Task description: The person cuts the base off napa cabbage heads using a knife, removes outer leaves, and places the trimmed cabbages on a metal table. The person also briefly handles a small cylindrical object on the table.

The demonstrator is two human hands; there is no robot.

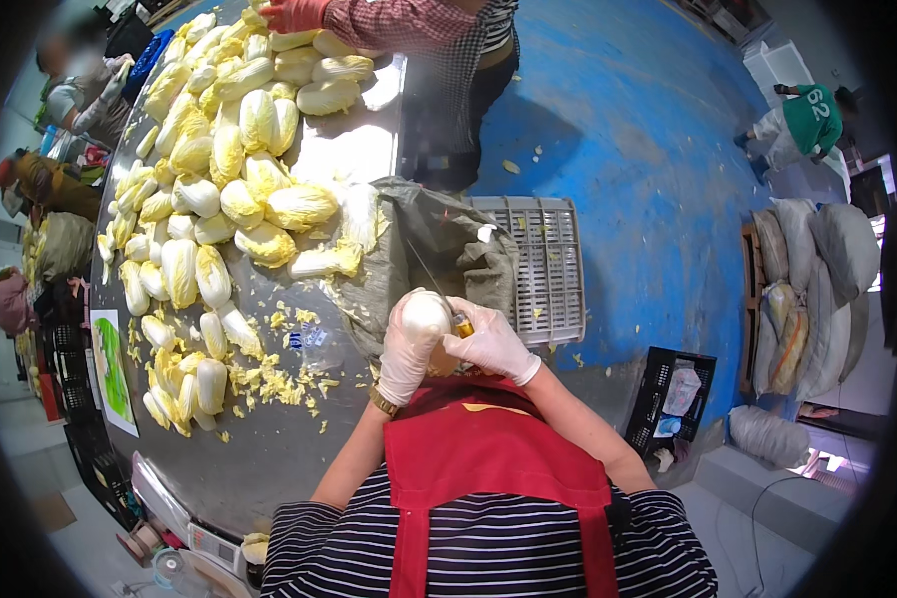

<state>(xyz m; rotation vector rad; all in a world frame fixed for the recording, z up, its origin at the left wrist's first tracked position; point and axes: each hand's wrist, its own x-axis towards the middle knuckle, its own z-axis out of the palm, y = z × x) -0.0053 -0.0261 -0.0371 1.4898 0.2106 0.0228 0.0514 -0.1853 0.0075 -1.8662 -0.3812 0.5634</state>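
In my gloved left hand (404, 359) I hold a napa cabbage (424, 314), its white base turned up towards me. My gloved right hand (497, 345) grips a knife by its yellowish handle (463, 324). The thin blade (424, 263) points away from me and passes close beside the cabbage; whether it touches cannot be told. Just beyond both hands, a grey-green woven sack (396, 247) gapes at the table's edge. Left of my hands, many napa cabbages (258, 190) are heaped on the metal table (269, 463), with yellow leaf scraps (261, 377) strewn nearer me.
A grey plastic crate (546, 269) stands right of the sack on the blue floor. Across the table a co-worker's red-gloved hand (295, 15) reaches into the heap. A black crate (673, 404) and stacked full sacks (807, 299) are at the right. A scale (213, 546) sits lower left.
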